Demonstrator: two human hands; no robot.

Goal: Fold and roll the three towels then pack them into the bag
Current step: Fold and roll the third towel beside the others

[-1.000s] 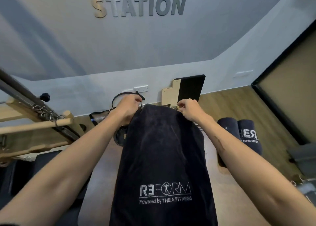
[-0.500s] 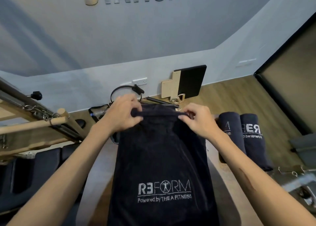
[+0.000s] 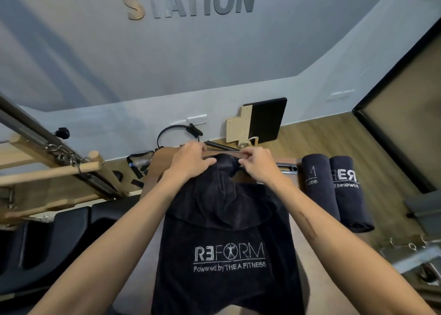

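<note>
A: What are the hands doing?
B: The left hand lies curled over the far end of the dark towel, fingers closed down on the cloth. The right hand pinches the same bunched end between thumb and fingertips, just beside the left.

A: And the towel itself?
B: It runs from the hands toward the camera along a brown wooden surface, its far end gathered into a soft hump. The near part lies flat, showing white lettering: "REFORM, Powered by THE A FITNESS".

A: Where are the others?
B: Two rolled towels lie side by side to the right of the right forearm, touching each other, with part of the same lettering showing.

A: Any bag?
B: I cannot pick one out.

A: What's around?
B: A wooden bar with metal clips on the left, a black ring against the wall, and a black board leaning there under the "STATION" sign
</note>
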